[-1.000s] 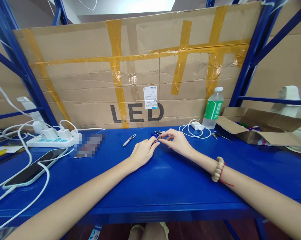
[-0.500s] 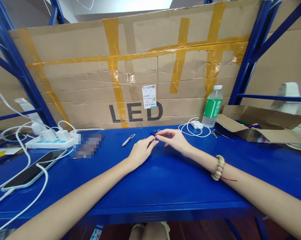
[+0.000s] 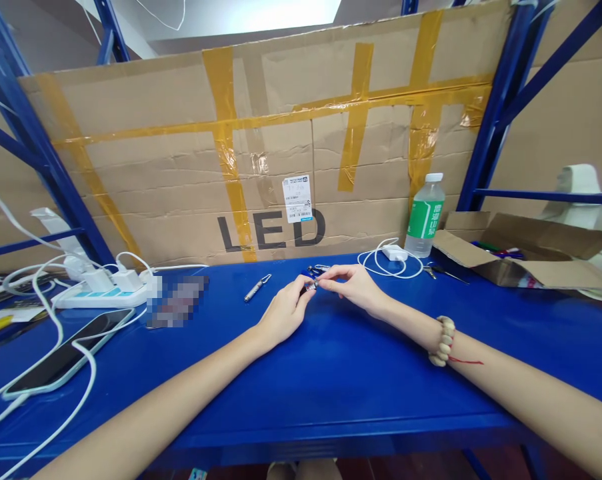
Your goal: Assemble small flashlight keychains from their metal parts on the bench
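Both my hands meet over the middle of the blue shelf top (image 3: 331, 373). My left hand (image 3: 283, 310) has its fingers curled and pinches a small metal part (image 3: 311, 285) at the fingertips. My right hand (image 3: 353, 285), with a bead bracelet on the wrist, pinches the same small part from the right. A few more small dark metal pieces (image 3: 315, 270) lie just behind the fingers. What the part is I cannot make out. A small silver pen-like tool (image 3: 257, 288) lies to the left of my left hand.
A taped cardboard sheet marked LED (image 3: 281, 153) stands at the back. A power strip with chargers (image 3: 101, 290) and a phone on a cable (image 3: 63, 352) lie at the left. A water bottle (image 3: 425, 217), a white charger with cable (image 3: 393, 255) and an open cardboard box (image 3: 525, 257) stand at the right.
My hands stay together on the small part, with only slight finger shifts. The view has tilted a little.
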Motion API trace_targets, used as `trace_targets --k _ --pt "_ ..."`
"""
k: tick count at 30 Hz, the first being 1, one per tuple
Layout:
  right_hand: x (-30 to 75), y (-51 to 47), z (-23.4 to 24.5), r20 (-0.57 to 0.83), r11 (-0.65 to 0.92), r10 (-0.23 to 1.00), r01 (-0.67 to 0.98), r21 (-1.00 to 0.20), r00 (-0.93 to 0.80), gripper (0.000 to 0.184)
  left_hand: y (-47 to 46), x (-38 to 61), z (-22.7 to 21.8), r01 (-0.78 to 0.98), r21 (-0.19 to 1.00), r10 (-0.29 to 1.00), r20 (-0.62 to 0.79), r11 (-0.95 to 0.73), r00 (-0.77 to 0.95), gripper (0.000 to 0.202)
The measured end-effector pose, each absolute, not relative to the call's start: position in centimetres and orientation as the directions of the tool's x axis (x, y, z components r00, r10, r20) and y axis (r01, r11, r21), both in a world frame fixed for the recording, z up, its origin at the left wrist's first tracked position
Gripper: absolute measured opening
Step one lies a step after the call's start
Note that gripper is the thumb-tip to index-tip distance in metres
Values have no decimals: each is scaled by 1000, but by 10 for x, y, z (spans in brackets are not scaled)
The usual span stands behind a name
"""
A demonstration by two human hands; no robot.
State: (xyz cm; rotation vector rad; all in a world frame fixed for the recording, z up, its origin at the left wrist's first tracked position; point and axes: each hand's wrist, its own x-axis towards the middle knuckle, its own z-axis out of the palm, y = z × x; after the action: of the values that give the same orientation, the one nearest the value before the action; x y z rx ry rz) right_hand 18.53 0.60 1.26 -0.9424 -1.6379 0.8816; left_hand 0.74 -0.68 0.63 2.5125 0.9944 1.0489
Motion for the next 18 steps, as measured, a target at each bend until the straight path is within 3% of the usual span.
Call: trace_targets --k 18 --pt "186 7 14 94 124 920 55 -991 -379 35 -15 1 16 492 375 618 509 -786 599 22"
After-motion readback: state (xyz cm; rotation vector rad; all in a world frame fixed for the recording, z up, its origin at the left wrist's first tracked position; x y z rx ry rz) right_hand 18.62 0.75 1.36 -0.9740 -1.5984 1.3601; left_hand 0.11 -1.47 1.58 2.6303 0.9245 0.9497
